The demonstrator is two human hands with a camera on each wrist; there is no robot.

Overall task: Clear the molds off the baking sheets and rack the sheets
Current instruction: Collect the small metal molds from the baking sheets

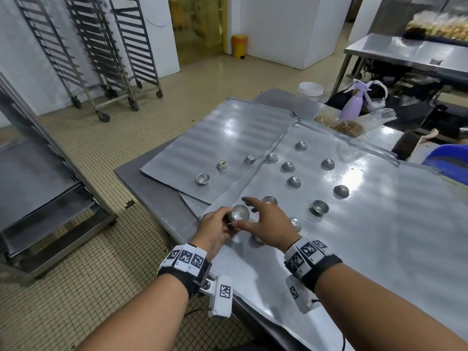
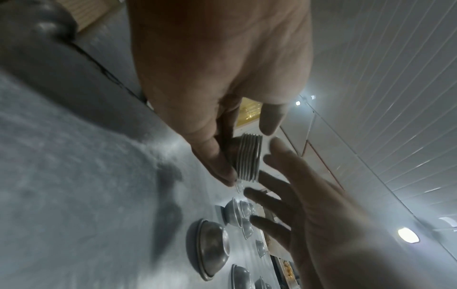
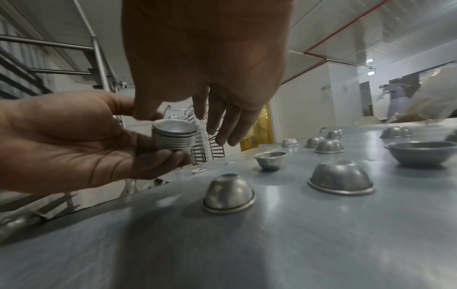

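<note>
My left hand (image 1: 217, 229) grips a nested stack of small metal molds (image 1: 239, 213) (image 2: 247, 157) (image 3: 173, 136) just above the near left corner of the near baking sheet (image 1: 354, 236). My right hand (image 1: 266, 219) hovers right beside the stack with straight, spread fingers (image 3: 222, 125) and holds nothing. Several loose molds (image 1: 293, 182) lie scattered on that sheet, most upside down, some upright (image 1: 320, 207). A second sheet (image 1: 215, 138) lies to the far left with three molds (image 1: 203, 179) on it.
A tall sheet rack (image 1: 38, 173) stands on the floor to my left, and more wheeled racks (image 1: 101, 59) stand by the far wall. A lilac spray bottle (image 1: 352, 107), a bag of crumbs (image 1: 349, 127), white bowls (image 1: 311, 89) and a blue tub (image 1: 448, 158) sit beyond the sheets.
</note>
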